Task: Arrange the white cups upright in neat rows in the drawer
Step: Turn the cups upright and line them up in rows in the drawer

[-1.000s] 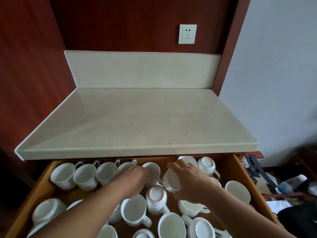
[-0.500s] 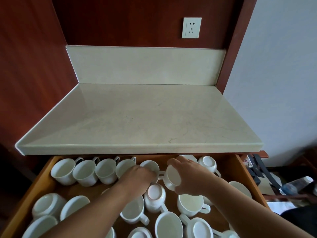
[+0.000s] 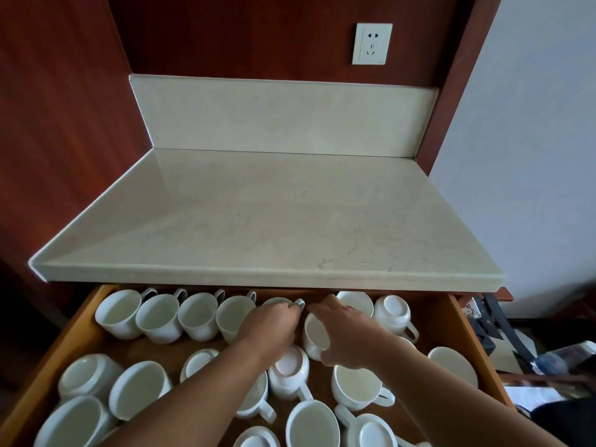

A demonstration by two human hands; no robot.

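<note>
The open wooden drawer [image 3: 80,337] holds several white cups. A row of upright cups [image 3: 158,317] runs along its back left edge. My left hand [image 3: 271,324] grips the cup at the right end of that row [image 3: 298,304], fingers curled over its rim. Right beside it, my right hand [image 3: 345,333] holds a tilted cup [image 3: 314,333] whose mouth faces left. Behind my right hand stand another cup [image 3: 356,301] and an upside-down cup [image 3: 393,314]. Nearer to me, loose cups lie mixed, some upright [image 3: 354,385], some upside down [image 3: 290,371].
The beige stone countertop [image 3: 258,227] overhangs the back of the drawer, just above the back row. A wall socket [image 3: 372,44] sits on the wooden back panel. To the right of the drawer, clutter and papers [image 3: 529,356] lie low on the floor.
Both hands have moved toward the back of the drawer, under the countertop edge. The cup in my right hand has gone back with it and sits beside the end of the row.
</note>
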